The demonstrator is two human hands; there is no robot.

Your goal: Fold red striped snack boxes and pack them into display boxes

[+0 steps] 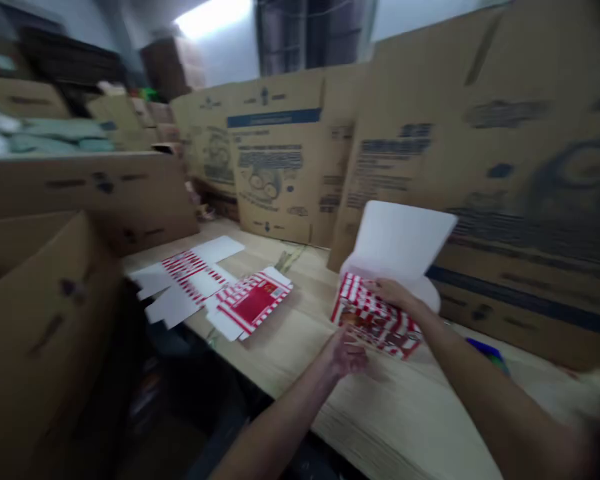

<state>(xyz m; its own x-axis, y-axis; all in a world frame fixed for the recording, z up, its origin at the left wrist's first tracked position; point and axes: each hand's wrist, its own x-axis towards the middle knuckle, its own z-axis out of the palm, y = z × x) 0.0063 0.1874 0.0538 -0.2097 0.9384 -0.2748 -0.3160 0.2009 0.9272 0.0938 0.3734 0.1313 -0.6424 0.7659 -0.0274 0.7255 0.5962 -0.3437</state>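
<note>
On pale wood-grain tabletop (pixel 293 350), red-striped cardboard box (pixel 377 321), right hand (pixel 389 292) flat on top, left hand (pixel 349 353) loosely spread alongside

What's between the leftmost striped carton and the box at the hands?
The red-panelled carton, then tabletop up to the box, in the head view.

You had dim light: a lamp (pixel 215 18) glared beyond and left of your fingers (pixel 356 350), soft shadow lay just beside them, and blur smeared the cartons (pixel 405 100) behind.
</note>
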